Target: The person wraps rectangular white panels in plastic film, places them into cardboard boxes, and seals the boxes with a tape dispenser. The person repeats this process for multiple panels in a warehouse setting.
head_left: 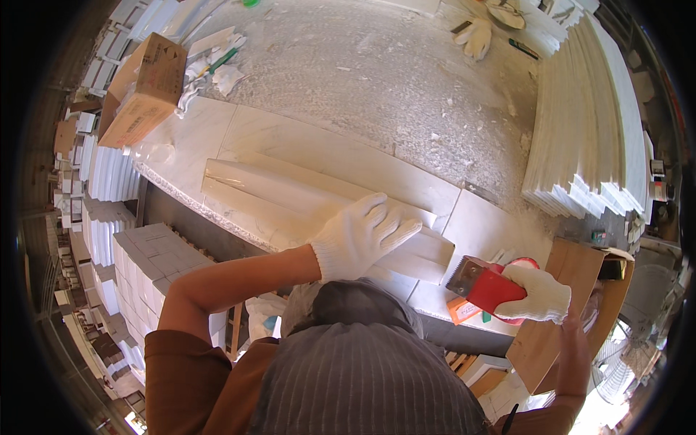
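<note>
My left hand, in a white knit glove, lies with fingers stretched out on a bundle of long white strips. The bundle rests lengthwise on the white tiled table edge. A glossy clear band crosses its far left end. At its right end, my right hand, gloved as well, is closed around a red tape dispenser. The dispenser's toothed metal blade points left, close to the bundle's end. Under the dispenser lies an orange-and-white packet, partly hidden.
A brown cardboard box stands at the left beside a green-handled cutter and white scraps. Tall white slabs are stacked at right. Loose gloves lie at the back. An open carton sits near my right arm.
</note>
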Tool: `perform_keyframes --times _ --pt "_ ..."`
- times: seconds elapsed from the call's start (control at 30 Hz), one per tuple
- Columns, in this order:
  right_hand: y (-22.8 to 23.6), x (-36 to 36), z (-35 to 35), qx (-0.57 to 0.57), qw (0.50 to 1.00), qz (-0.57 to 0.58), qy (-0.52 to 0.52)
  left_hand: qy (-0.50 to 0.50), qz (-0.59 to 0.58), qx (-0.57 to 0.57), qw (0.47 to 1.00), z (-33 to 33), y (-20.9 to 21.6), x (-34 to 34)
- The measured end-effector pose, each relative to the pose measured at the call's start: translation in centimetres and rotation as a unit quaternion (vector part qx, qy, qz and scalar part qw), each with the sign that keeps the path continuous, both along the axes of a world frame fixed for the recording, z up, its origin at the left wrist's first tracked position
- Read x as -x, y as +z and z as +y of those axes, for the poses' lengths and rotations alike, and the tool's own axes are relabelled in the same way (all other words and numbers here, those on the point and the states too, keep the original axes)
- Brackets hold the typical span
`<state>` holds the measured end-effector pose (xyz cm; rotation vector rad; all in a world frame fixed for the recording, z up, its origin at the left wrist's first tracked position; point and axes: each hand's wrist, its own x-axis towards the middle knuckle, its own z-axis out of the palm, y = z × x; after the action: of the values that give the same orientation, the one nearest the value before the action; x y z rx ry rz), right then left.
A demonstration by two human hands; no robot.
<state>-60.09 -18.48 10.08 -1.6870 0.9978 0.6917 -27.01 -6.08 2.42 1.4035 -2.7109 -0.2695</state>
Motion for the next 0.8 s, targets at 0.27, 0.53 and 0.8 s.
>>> perform_keyframes --times 0.27,0.53,0.8 --pt "-3.2 8.7 1.5 0.002 0.996 0.038 -0.086 -0.04 0.022 0.037 0.998 -1.5 -0.7 3.5" --pt "-5.9 -1.8 4.0 0.194 0.979 0.016 0.057 -0.176 0.026 0.024 0.984 -2.9 -2.8 11.4" --pt "-12.3 -3.2 6.3 0.478 0.875 0.065 -0.028 -0.152 -0.002 0.116 0.981 -2.3 -4.1 11.9"
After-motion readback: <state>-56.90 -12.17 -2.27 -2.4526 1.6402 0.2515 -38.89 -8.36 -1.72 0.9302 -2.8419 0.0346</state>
